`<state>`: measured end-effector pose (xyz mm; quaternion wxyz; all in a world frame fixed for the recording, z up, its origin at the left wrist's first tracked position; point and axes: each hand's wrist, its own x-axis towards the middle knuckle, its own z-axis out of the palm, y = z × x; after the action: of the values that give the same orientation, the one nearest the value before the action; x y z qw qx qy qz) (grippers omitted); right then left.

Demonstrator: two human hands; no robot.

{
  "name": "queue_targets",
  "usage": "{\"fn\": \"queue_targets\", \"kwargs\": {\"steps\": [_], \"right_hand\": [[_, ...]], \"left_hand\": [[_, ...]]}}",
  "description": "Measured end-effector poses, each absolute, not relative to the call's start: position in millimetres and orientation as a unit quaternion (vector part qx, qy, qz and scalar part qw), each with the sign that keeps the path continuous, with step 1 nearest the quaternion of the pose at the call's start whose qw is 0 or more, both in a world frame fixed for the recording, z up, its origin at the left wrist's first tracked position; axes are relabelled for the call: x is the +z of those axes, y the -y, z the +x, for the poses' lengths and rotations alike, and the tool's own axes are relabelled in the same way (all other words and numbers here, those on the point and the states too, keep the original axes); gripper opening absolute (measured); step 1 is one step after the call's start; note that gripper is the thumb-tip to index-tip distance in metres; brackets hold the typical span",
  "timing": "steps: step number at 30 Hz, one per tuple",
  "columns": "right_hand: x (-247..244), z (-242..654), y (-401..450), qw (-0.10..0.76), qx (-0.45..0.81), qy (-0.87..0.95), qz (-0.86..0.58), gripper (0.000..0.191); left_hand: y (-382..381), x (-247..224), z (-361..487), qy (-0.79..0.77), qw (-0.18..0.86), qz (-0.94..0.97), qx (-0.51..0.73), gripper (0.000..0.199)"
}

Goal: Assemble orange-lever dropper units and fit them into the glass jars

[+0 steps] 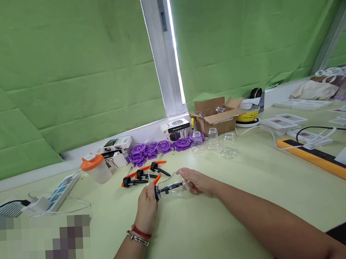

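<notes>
I see an orange-lidded cup (96, 170) at left, then black-capped assemblies (126, 182); next, my left hand (147, 204) grips the capped end of a clear jar (175, 192), held sideways over the table (172, 236), my right hand (196, 179) gripping its base; glass jars (212, 139) stand beyond.

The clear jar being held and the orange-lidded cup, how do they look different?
The clear jar is held sideways, but the orange-lidded cup stands on the table. The jar has a black end piece; the cup has an orange lid. The jar's body is clear, while the cup's looks cloudy. Both are at least partly see-through.
</notes>
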<state>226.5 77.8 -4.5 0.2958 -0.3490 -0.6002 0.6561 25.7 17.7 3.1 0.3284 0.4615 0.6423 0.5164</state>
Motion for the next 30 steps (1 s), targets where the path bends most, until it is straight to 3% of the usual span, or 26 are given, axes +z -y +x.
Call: {"fn": "queue_targets", "kwargs": {"steps": [30], "right_hand": [[-4.5, 223.2, -74.5, 0.282, 0.673, 0.559, -0.392, 0.051]], "left_hand": [[-18.9, 4.0, 26.4, -0.639, 0.416, 0.412, 0.499, 0.042]]}}
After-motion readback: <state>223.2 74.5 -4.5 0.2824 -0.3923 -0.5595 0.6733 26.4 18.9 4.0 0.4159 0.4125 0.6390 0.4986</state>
